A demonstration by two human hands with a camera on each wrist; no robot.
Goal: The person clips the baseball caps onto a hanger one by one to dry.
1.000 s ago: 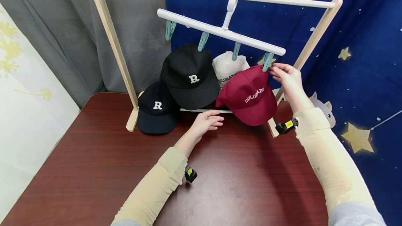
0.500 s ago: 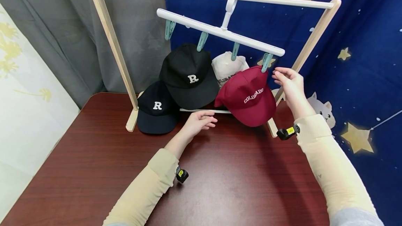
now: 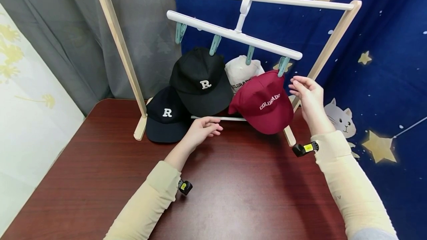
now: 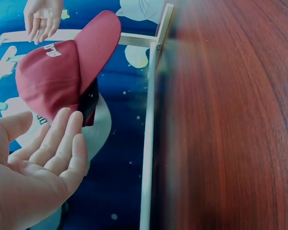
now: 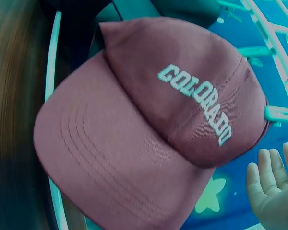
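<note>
A red cap point(image 3: 263, 97) lettered COLORADO hangs from the green clip point(image 3: 283, 66) at the right, lower end of a white clip hanger point(image 3: 230, 33). My right hand point(image 3: 309, 99) is just right of that cap, apart from it, fingers relaxed and holding nothing. Lower and to the left, my left hand point(image 3: 201, 132) hovers palm inward above the table, in front of the black cap point(image 3: 203, 80), touching nothing. That cap, with a white R, meets another clip at its top. In the left wrist view the left fingers point(image 4: 62, 148) are loosely extended.
A dark navy cap point(image 3: 166, 112) with an R sits at the rack's left foot. A white cap point(image 3: 242, 71) is partly hidden behind the red one. The wooden rack point(image 3: 118, 40) frames them on the brown table point(image 3: 233, 180). The leftmost clip point(image 3: 180, 33) grips nothing visible.
My right hand has drawn away from the red cap's clip, a little down and right. My left hand has shifted left, away from the red cap. The cap hangs nearly where it was.
</note>
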